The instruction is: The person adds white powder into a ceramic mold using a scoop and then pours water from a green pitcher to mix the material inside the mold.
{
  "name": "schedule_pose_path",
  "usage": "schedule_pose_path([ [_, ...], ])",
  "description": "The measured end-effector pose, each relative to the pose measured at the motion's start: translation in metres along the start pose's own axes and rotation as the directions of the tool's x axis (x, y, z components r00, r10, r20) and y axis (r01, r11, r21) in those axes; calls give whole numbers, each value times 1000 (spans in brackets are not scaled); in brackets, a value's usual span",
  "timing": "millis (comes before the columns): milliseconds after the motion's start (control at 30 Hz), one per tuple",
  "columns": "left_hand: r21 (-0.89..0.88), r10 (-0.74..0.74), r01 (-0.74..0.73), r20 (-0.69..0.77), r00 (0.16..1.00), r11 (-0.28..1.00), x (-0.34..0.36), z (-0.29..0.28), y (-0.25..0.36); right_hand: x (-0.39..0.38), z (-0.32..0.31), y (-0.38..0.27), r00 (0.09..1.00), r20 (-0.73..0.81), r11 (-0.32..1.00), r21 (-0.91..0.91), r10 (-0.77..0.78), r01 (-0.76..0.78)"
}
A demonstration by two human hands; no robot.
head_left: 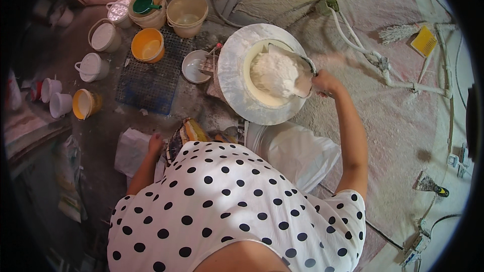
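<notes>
My right hand [326, 83] is closed round the handle of a metal scoop [304, 81]. The scoop is tilted over a cream-coloured round opening, and a heap of white powder [275, 72] lies at its mouth and inside the opening. Around that opening spreads a wide, pale, dusty disc-shaped rim [231, 70]. Low on the left, my left hand [156, 144] looks closed at the edge of a white bag [132, 152]; its fingers are small and partly hidden.
A white plastic sack [297, 153] stands below the rim. Left of it are a small white bowl [195, 67], an orange bucket [148, 45], a beige bucket [187, 15] and several lidded white pails [93, 67] around a dark grid mat [154, 78]. A putty knife [431, 185] hangs at the right.
</notes>
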State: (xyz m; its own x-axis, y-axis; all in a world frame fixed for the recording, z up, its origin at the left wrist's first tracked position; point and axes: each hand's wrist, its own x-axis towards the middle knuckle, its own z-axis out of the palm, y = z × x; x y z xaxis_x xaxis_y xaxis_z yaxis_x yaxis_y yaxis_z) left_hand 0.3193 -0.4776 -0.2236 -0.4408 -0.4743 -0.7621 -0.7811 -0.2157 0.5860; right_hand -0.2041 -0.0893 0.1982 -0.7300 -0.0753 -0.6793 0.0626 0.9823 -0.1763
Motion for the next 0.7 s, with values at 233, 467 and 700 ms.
schedule_pose_path([
  [233, -73, 71, -62, 129, 989, 995, 38, 16, 37, -16, -16, -15, 999, -8, 991, -127, 46, -46],
  [467, -2, -4, 5, 244, 970, 1000, 55, 0, 51, -25, 18, -33, 882, -385, 757, -651, -273, -50],
  [700, 40, 48, -54, 129, 990, 998, 64, -17, 42, -22, 47, -10, 761, -517, 776, -630, -392, -28],
])
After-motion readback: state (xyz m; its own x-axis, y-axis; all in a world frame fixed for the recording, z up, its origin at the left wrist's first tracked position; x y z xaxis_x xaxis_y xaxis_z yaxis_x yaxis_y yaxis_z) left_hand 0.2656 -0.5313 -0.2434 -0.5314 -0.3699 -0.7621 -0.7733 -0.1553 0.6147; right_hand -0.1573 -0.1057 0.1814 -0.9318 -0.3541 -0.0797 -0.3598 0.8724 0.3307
